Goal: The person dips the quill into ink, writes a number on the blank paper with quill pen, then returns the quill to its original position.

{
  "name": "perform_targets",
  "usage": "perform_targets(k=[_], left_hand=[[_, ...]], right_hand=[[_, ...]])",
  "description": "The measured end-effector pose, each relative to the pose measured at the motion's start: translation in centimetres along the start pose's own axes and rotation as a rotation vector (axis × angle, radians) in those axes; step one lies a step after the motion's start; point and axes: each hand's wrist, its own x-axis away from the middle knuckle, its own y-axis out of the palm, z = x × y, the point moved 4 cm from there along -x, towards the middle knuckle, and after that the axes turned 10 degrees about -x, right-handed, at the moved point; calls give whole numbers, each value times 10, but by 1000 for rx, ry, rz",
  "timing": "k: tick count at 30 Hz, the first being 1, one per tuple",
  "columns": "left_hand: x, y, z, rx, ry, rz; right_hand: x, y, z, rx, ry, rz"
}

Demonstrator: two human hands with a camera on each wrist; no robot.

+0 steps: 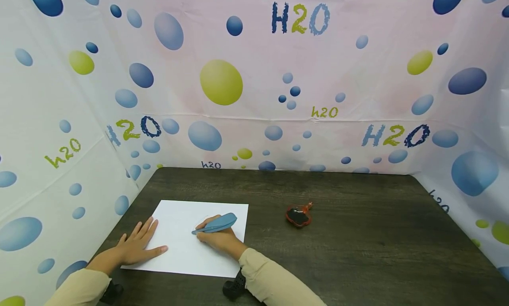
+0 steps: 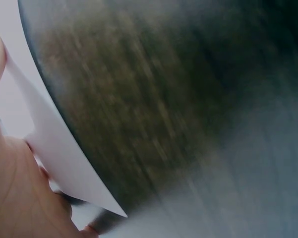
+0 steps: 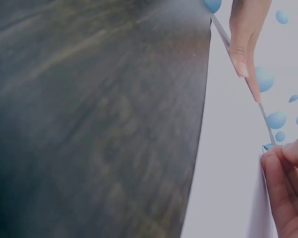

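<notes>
A white sheet of paper (image 1: 179, 248) lies on the dark wooden table. My left hand (image 1: 137, 246) rests with spread fingers on the sheet's left edge; in the left wrist view its palm (image 2: 25, 193) shows beside the paper (image 2: 64, 163). My right hand (image 1: 220, 239) pinches a blue pen (image 1: 218, 223) with a broad, feather-like body, its tip down at the paper. A faint curved line shows on the sheet near that hand. In the right wrist view the right hand's fingers (image 3: 280, 188) close round the pen's blue tip (image 3: 268, 147).
A small orange-red container (image 1: 299, 215) with a dark middle and a narrow neck lies on the table (image 1: 358, 235) right of the paper. A white backdrop (image 1: 254, 54) with blue and green dots rises behind and at both sides. Dark wrist straps (image 1: 234, 288) show under the sleeves.
</notes>
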Motion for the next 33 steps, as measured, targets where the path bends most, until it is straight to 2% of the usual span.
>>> perform_targets(k=[10, 14, 21, 29, 33], left_hand=[[3, -4, 6, 5, 15, -5], [6, -7, 11, -10, -9, -27], [9, -12, 16, -50, -14, -36], [10, -12, 16, -18, 3, -31], [6, -7, 8, -2, 5, -25]], right_hand=[[2, -5, 0, 18, -7, -107], [3, -6, -1, 48, -2, -147], [3, -9, -6, 89, -26, -227], [4, -16, -7, 76, -39, -281], [3, -19, -8, 90, -44, -296]])
